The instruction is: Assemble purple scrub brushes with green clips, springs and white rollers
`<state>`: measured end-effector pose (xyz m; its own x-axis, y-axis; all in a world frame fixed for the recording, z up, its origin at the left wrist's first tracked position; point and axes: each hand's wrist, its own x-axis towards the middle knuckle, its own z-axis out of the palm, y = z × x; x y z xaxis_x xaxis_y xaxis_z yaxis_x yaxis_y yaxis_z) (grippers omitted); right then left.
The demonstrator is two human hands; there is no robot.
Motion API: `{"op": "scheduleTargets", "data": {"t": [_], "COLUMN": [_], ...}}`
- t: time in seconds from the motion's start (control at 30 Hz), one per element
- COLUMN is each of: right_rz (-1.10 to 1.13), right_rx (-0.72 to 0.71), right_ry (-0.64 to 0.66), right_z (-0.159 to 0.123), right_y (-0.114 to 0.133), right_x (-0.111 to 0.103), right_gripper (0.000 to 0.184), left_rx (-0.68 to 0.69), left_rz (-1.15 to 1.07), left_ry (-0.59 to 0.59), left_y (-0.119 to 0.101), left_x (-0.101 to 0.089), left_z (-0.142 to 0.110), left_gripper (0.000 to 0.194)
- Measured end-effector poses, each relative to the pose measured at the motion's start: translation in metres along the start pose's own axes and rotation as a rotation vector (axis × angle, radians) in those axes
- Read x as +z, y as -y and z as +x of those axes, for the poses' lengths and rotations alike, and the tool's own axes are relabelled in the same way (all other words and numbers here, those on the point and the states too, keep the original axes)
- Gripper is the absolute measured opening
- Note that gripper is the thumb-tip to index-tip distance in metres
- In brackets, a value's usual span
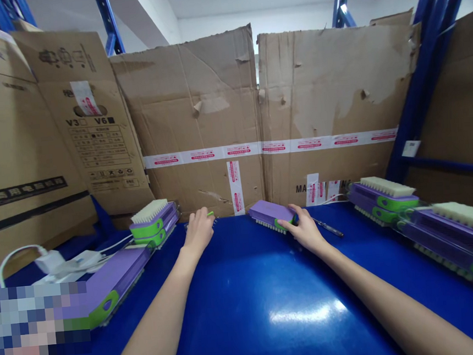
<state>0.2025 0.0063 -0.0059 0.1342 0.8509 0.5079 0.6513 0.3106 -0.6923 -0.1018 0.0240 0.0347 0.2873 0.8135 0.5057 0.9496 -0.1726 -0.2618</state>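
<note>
My left hand [198, 229] rests far out on the blue table [255, 292], fingers curled round a small green piece that sticks out at its tip. My right hand [302, 227] grips a purple scrubbing brush [268, 212] with a green handle, lying bristles down near the cardboard wall. A dark pen [327, 228] lies just right of that hand.
Purple and green brushes are stacked at the left [154, 220] and in a row at the right [387, 197]. A white charger and cable [51, 261] lie at the far left. Cardboard sheets [256, 115] wall the back; blue rack posts [429, 66] stand at the right.
</note>
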Motion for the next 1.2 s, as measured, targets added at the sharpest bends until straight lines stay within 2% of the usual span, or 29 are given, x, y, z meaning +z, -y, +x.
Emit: {"op": "scheduleTargets", "data": {"t": [0.13, 0.33, 0.47, 0.53, 0.6, 0.8, 0.87, 0.97, 1.03, 1.1, 1.2], "right_rz": [-0.004, 0.008, 0.005, -0.001, 0.009, -0.100, -0.145, -0.230, -0.284, -0.282, -0.102], "right_rx": [-0.057, -0.006, 0.037, 0.042, 0.017, -0.077, -0.148, -0.258, -0.355, -0.423, -0.411], "right_ry": [0.032, 0.077, 0.007, -0.015, 0.015, 0.240, 0.228, 0.164, 0.181, 0.203, 0.207], "right_z": [-0.001, -0.002, 0.001, 0.003, 0.004, 0.001, -0.001, -0.004, -0.006, -0.008, -0.013], "right_y": [0.002, 0.005, 0.002, 0.001, 0.002, 0.003, 0.003, 0.007, 0.012, 0.016, 0.021], "right_x": [-0.002, -0.001, 0.000, -0.001, -0.002, 0.004, 0.008, 0.010, 0.010, 0.011, 0.016], "right_gripper": [0.061, 0.063, 0.046, 0.035, 0.032, 0.050, 0.050, 0.036, 0.029, 0.031, 0.043], "left_rx": [-0.058, -0.101, -0.050, 0.024, 0.096, 0.308, 0.359, 0.450, 0.509, 0.535, 0.531], "left_rz": [0.053, 0.077, 0.071, 0.045, 0.009, -0.005, 0.003, -0.002, -0.020, -0.060, -0.144], "left_ry": [0.033, 0.165, 0.214, 0.186, 0.146, -0.016, -0.085, -0.181, -0.232, -0.271, -0.296], "left_y": [-0.011, -0.017, -0.017, -0.020, -0.024, -0.039, -0.044, -0.053, -0.062, -0.071, -0.081], "left_x": [-0.001, -0.001, -0.002, -0.003, -0.003, -0.011, -0.017, -0.022, -0.024, -0.023, -0.020], "left_z": [0.002, 0.001, -0.001, -0.002, -0.002, 0.000, -0.001, -0.003, -0.005, -0.007, -0.008], "left_gripper": [0.034, 0.029, 0.030, 0.030, 0.030, 0.025, 0.024, 0.024, 0.025, 0.024, 0.021]}}
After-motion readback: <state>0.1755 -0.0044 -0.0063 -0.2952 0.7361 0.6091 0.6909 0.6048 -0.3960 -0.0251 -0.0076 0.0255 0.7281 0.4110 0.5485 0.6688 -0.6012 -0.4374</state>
